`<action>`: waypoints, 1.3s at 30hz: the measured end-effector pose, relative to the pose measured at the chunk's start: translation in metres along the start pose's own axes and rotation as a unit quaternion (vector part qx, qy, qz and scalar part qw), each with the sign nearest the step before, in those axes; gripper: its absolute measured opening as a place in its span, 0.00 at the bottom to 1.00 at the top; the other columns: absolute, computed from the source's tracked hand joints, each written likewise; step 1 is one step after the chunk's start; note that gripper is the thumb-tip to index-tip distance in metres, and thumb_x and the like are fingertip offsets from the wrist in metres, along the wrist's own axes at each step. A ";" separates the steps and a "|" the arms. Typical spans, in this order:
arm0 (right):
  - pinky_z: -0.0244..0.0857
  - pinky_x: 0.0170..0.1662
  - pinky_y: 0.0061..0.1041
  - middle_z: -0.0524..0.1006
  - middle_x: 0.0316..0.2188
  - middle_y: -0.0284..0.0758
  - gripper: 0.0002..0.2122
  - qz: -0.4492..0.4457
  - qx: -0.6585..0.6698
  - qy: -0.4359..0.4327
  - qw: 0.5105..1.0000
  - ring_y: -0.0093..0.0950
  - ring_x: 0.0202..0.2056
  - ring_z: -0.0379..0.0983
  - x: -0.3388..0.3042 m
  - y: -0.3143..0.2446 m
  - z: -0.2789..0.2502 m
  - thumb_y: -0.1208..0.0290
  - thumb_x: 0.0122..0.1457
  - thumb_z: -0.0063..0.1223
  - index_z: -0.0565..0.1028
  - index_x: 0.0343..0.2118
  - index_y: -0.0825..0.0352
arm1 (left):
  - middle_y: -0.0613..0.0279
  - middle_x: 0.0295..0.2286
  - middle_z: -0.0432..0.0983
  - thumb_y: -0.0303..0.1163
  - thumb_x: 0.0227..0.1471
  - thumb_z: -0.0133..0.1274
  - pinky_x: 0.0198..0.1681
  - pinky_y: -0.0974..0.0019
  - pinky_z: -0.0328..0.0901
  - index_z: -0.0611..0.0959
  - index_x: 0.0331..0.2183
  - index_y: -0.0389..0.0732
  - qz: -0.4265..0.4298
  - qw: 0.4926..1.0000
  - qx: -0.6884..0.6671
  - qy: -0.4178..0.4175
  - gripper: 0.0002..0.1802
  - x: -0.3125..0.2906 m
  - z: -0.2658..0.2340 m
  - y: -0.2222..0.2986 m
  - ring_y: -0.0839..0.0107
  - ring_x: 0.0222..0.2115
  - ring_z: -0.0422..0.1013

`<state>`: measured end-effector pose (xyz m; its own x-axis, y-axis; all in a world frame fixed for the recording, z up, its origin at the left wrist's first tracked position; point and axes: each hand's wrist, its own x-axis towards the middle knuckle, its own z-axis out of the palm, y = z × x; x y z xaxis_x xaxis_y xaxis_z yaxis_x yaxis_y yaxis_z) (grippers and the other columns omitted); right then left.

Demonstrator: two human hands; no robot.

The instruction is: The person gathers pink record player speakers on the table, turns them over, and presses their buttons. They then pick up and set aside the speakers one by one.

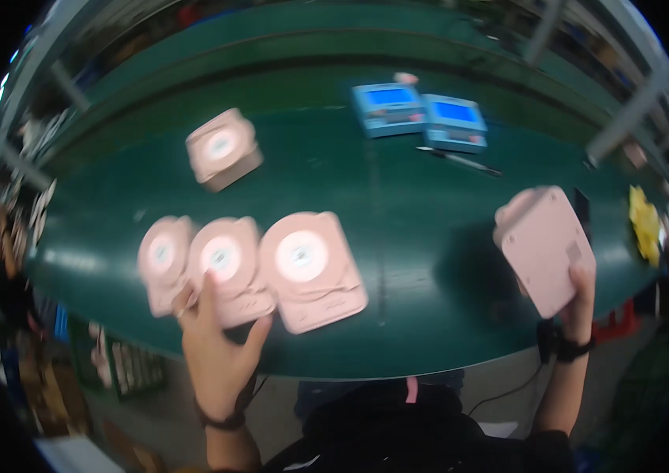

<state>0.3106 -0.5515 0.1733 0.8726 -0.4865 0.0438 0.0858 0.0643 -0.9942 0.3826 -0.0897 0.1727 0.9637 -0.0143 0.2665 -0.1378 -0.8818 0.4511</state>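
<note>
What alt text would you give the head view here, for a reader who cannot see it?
The person's right hand holds a pink, rounded-square plastic device lifted above a green work surface, while the left hand touches the middle of three similar pink devices lying in a row. A fourth pink device, two blue boxes and a pen lie farther back.

Left hand (220,351) on middle pink device (228,268); right hand (579,303) gripping raised pink device (543,248) above green table (397,213).
</note>
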 end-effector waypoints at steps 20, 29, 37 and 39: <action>0.66 0.52 0.35 0.76 0.48 0.45 0.40 -0.072 -0.520 0.399 0.752 0.41 0.47 0.74 0.477 0.049 -0.123 0.34 0.37 0.63 0.75 0.53 0.54 | 0.42 0.47 0.70 0.33 0.45 0.61 0.52 0.58 0.62 0.69 0.54 0.31 -0.201 0.968 -0.148 0.009 0.35 0.033 -0.032 0.000 0.57 0.48 0.68; 0.52 0.62 0.29 0.66 0.59 0.43 0.42 -0.206 -0.616 0.255 0.716 0.38 0.61 0.59 0.528 0.051 -0.162 0.41 0.49 0.59 0.63 0.61 0.66 | 0.40 0.52 0.67 0.39 0.43 0.65 0.57 0.61 0.59 0.65 0.56 0.26 -0.186 0.978 -0.088 0.033 0.45 0.057 -0.012 -0.065 0.56 0.53 0.66; 0.46 0.65 0.27 0.60 0.63 0.43 0.42 -0.286 -0.520 0.000 0.805 0.36 0.65 0.52 0.330 0.003 -0.043 0.43 0.52 0.57 0.59 0.63 0.68 | 0.36 0.52 0.66 0.47 0.37 0.68 0.57 0.59 0.59 0.63 0.57 0.23 -0.099 0.991 -0.078 -0.050 0.54 0.067 -0.016 -0.062 0.50 0.54 0.65; 0.37 0.67 0.28 0.52 0.67 0.42 0.41 -0.232 -0.513 -0.176 0.808 0.33 0.69 0.41 0.225 -0.016 0.009 0.48 0.56 0.56 0.52 0.66 0.67 | 0.35 0.52 0.66 0.47 0.36 0.68 0.57 0.59 0.59 0.62 0.57 0.23 -0.062 0.993 -0.072 -0.067 0.55 0.069 -0.012 -0.052 0.49 0.54 0.65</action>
<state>0.5101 -0.6542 0.1999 0.9588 0.0388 0.2814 0.1575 -0.8970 -0.4131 0.4538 -0.0390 0.1773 0.9959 0.0194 0.0889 -0.0373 -0.8044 0.5930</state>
